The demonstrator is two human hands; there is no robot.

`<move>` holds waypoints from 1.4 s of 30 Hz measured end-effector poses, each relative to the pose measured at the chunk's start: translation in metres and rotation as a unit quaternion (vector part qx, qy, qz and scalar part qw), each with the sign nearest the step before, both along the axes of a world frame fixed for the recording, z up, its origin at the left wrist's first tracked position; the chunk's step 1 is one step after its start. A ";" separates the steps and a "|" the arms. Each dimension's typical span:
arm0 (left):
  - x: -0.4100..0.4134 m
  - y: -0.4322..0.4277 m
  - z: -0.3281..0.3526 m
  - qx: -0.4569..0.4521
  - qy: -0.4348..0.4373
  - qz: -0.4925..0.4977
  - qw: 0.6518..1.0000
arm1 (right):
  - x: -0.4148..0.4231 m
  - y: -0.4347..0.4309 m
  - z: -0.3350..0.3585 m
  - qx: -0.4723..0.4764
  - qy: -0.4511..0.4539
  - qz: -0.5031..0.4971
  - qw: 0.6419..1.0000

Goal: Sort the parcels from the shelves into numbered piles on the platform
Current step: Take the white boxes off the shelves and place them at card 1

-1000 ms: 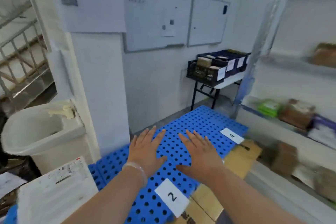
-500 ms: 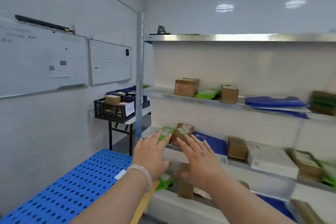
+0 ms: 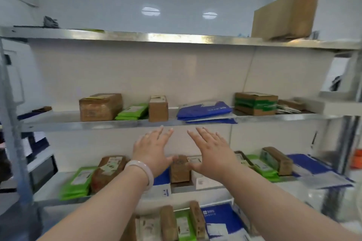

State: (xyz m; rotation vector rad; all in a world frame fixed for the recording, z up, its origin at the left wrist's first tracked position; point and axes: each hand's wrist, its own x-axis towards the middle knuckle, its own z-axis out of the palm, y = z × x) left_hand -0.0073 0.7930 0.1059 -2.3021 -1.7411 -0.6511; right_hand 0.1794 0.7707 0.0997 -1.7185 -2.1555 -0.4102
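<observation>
Metal shelves (image 3: 98,125), four levels in view, stocked with parcels. The top level held one large brown carton (image 3: 284,13) at its right end. Second level, left to right: a taped brown box (image 3: 100,106), a stack of green packets (image 3: 132,112) just beside it, a small upright box (image 3: 158,108), a pile of blue mailers (image 3: 203,112), and a green-banded box (image 3: 255,103). The third level carried flat green pouches (image 3: 78,180), a brown wrapped parcel (image 3: 108,170) just beside them, a narrow brown box (image 3: 179,171), a white box (image 3: 203,180) next to it, and further green, brown and blue parcels to the right. The lowest level showed upright brown parcels and a blue bag (image 3: 217,219), all blurred. The left hand (image 3: 151,148), a pale bracelet (image 3: 143,172) on its wrist, and the right hand (image 3: 212,150) were raised side by side before the third level, backs to the camera, fingers straight and spread, grasping nothing; the narrow brown box showed between the two thumbs.
</observation>
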 end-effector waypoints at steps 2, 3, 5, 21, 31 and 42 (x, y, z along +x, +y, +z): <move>0.022 0.031 -0.002 0.001 -0.006 -0.038 0.999 | 0.024 0.016 -0.002 -0.004 0.005 -0.046 0.999; 0.034 0.045 -0.002 -0.004 -0.008 -0.062 0.998 | 0.037 0.022 -0.001 -0.010 0.003 -0.070 0.997; 0.062 0.073 0.002 -0.016 -0.012 -0.116 0.993 | 0.062 0.033 0.005 -0.026 0.001 -0.117 0.993; 0.319 0.139 -0.016 -0.024 -0.017 -0.302 0.953 | 0.282 0.052 -0.011 -0.032 0.014 -0.262 0.964; 0.519 0.142 0.002 -0.026 -0.049 -0.326 0.944 | 0.479 0.040 -0.007 -0.009 0.054 -0.328 0.943; 0.682 0.204 0.021 -0.043 -0.051 -0.374 0.925 | 0.638 0.084 0.000 -0.014 0.102 -0.387 0.916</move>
